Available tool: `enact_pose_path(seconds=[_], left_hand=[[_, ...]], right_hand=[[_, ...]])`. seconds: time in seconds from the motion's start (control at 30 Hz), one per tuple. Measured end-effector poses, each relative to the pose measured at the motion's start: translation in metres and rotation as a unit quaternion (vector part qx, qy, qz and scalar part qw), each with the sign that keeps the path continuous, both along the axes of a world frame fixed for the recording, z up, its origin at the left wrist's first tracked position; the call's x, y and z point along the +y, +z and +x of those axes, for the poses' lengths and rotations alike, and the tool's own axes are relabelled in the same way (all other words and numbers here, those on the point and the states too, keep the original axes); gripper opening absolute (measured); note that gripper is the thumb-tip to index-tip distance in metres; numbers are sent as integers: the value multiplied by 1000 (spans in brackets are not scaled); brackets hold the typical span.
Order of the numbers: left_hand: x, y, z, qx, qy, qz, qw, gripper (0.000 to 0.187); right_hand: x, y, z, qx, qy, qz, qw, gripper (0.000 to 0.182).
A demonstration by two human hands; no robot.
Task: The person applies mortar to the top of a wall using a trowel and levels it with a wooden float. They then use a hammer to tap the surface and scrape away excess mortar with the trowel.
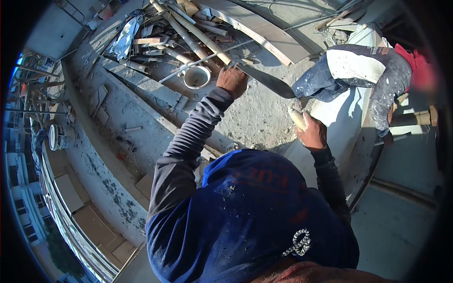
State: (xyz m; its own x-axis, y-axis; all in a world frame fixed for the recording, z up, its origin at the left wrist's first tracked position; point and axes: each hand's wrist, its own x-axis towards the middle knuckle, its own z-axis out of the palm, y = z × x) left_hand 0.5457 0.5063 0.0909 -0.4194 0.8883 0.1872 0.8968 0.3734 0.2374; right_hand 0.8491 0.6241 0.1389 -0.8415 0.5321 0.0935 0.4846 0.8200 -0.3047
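My left hand (232,81) is closed at the near end of a trowel (266,81), whose long dark blade points right and slightly down. How the fingers wrap its handle is hidden. Lower and to the right, my right hand (312,132) grips a pale, stubby handle (297,118). The far end of that handle lies close to the trowel's tip; I cannot make out what kind of tool it belongs to. Both hands are held in front of my blue shirt (255,212), above the dusty floor.
A co-worker in splattered clothes (356,66) bends over at the right. A white bucket (197,77) stands beyond my left hand, by piled bamboo poles and scrap (174,37). Wide boards (264,28) lie behind. Another bucket (61,137) is near the ledge at left.
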Motion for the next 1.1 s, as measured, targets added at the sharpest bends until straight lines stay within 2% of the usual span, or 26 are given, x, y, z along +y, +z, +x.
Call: enact_pose_path(seconds=[0.03,0.07,0.13,0.17,0.23,0.27,0.3,0.4,0.43,0.5,0.57,0.63,0.73,0.77,0.83,0.87,0.9,0.97,1.0,1.03,1.1], left_hand=[[2,11,-1,-12,4,-62,998,39],[1,12,-3,-11,5,-61,998,39],[2,13,-12,75,-28,20,997,20],[3,2,-19,74,-29,19,997,20],[0,11,-24,144,-90,160,972,17],[0,13,-16,110,-58,51,991,17],[3,8,-19,111,-58,51,991,17],[5,-7,-27,83,-68,71,992,18],[6,-14,-31,83,-68,71,992,18],[12,-31,-39,201,-63,49,976,18],[0,13,-18,154,-75,10,985,19],[1,10,-19,114,-81,67,988,21],[4,3,-25,76,-62,54,994,23],[5,-11,-32,75,-63,53,994,23],[1,3,-36,225,-117,96,962,22],[1,4,-19,206,-76,42,975,22],[1,10,-15,205,-80,41,975,22],[4,16,-13,161,-67,-40,984,22],[0,19,-14,150,-93,27,984,24],[1,21,-16,152,-95,26,983,24],[5,23,-17,156,-69,-16,985,32]], right_hand=[[-1,5,-1,8,-22,-11,1000,48],[-3,10,0,10,-21,-10,1000,48],[-6,20,-4,20,65,8,998,48],[-8,24,-7,19,63,6,998,48],[-10,28,-12,2,72,-5,997,48],[-6,30,-16,-62,25,-5,998,46],[-5,29,-15,-62,25,-5,998,46],[-7,26,-13,58,26,-2,998,42],[-9,31,-13,57,27,-2,998,42],[-16,47,-14,-16,87,-6,996,46],[-5,32,-18,-52,27,-12,998,51],[11,18,-17,10,-8,-68,998,50],[-4,25,-6,26,34,-30,999,51],[-13,31,-7,-2,51,13,999,50],[-20,39,-12,-24,53,-30,998,49],[-16,35,-15,-50,24,-28,998,50],[-10,28,-19,-74,-4,-27,997,50],[-1,24,-18,-77,-17,-21,997,51],[1,20,-15,-43,-27,-6,999,45],[0,17,-14,-9,-39,7,999,39],[-4,16,-9,-22,-52,-19,998,43]])
